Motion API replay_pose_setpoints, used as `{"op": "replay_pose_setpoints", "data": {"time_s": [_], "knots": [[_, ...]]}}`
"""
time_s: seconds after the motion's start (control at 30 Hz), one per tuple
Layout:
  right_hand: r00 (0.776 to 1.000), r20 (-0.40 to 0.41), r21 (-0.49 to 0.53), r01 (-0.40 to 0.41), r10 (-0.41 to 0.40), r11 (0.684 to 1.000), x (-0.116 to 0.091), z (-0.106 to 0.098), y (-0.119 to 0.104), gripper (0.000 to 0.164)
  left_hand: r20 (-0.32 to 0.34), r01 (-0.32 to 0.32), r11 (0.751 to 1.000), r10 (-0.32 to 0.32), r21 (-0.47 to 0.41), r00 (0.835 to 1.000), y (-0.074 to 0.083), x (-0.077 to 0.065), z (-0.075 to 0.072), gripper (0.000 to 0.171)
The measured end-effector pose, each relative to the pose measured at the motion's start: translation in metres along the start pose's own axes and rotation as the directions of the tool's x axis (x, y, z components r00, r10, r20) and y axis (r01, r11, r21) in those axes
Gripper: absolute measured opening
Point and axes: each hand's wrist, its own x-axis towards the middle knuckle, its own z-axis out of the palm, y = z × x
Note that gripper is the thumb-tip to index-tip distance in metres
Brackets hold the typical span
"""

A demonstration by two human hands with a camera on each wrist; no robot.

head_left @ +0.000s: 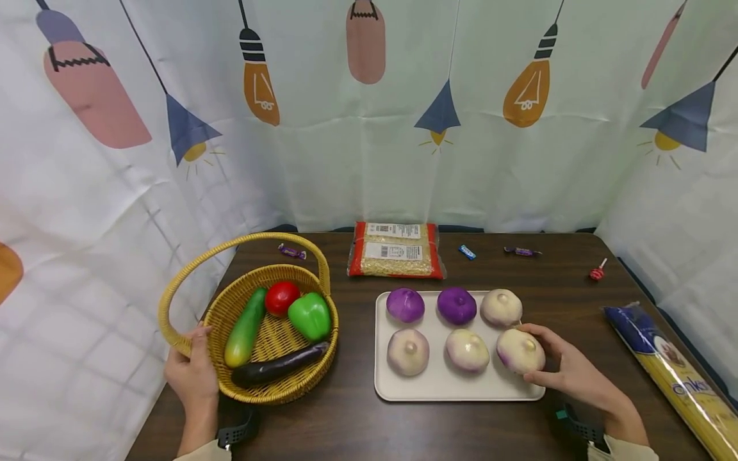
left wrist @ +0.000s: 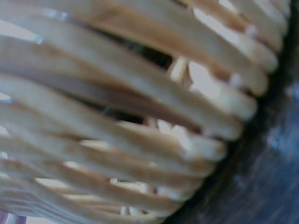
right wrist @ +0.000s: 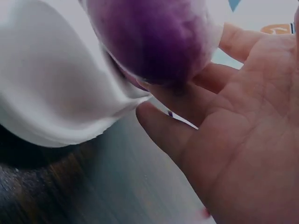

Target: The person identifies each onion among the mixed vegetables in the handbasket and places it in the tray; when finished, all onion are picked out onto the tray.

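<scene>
My left hand (head_left: 193, 370) grips the yellow wicker basket (head_left: 291, 392) at its left side, where the arched handle meets the rim. The basket's woven wall (left wrist: 140, 107) fills the left wrist view, which leaves that hand out. Inside it lie a cucumber (head_left: 245, 330), a tomato (head_left: 282, 298), a green bell pepper (head_left: 311, 317) and an eggplant (head_left: 279, 366). On the right, my right hand (head_left: 576, 371) holds a white-and-purple turnip (head_left: 521, 351) at the front right corner of a white tray (head_left: 432, 388). Close up, its fingers lie around the turnip's purple underside (right wrist: 154, 42), beside the tray edge (right wrist: 70, 130).
More turnips share the tray: two purple ones (head_left: 405, 305) at the back and several pale ones (head_left: 408, 352). Behind stands a red-edged bag of grain (head_left: 396, 250). Wrapped candies (head_left: 521, 251) and a lollipop (head_left: 596, 273) lie farther back. A long pasta pack (head_left: 671, 378) borders the right side.
</scene>
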Motion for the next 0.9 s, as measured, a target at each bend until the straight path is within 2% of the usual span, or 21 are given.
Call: {"op": "replay_pose_setpoints", "data": {"time_s": [0.27,0.63,0.77,0.83,0.9], "knots": [[0.996,0.084,0.065,-0.043,0.038,0.997,0.003,0.007,0.003,0.072,0.004,-0.002,1.000,0.002,-0.001,1.000,0.000,0.000,-0.001,0.035],[0.996,0.073,0.077,-0.048,0.043,0.996,0.000,0.002,0.004,0.080,-0.008,-0.004,1.000,0.004,-0.011,1.000,0.000,0.001,0.002,0.035],[0.998,0.011,0.092,-0.059,0.059,0.994,-0.003,-0.004,0.003,0.071,-0.006,-0.001,1.000,0.001,-0.009,1.000,0.002,0.001,0.001,0.035],[0.995,-0.072,0.124,-0.066,0.075,0.990,-0.003,-0.006,0.001,0.062,0.001,0.010,1.000,-0.010,0.003,1.000,0.002,0.001,0.000,0.035],[0.980,-0.180,0.226,-0.041,0.083,0.973,0.000,-0.006,-0.002,0.053,0.007,0.018,0.999,-0.018,0.030,1.000,0.002,-0.001,-0.002,0.034]]}}
